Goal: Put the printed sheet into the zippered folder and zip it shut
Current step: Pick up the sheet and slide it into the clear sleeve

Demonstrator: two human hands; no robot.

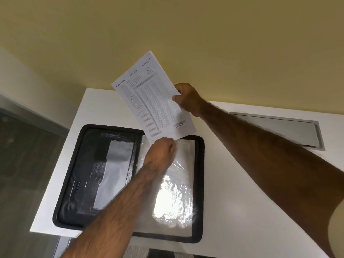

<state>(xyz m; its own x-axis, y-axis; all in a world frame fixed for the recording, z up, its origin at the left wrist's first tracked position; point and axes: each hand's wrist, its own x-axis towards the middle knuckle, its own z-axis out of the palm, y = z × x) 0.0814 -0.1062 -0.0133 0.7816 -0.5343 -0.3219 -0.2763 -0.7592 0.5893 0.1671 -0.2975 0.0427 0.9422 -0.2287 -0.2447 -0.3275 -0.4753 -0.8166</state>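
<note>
The black zippered folder [74, 164] lies open flat on the white table [232, 183]. Its right half holds a clear plastic sleeve [175, 198]; its left half has dark pockets. My right hand [188, 98] pinches the right edge of the printed sheet [154, 97] and holds it tilted in the air above the folder's far edge. The sheet's lower corner hangs just over the sleeve's top. My left hand [161, 151] is closed on the top edge of the plastic sleeve, right under that corner.
A grey metal cable flap [279, 129] is set into the table at the right. The table's left edge [55, 174] drops to a dark floor. A yellow wall rises behind the table.
</note>
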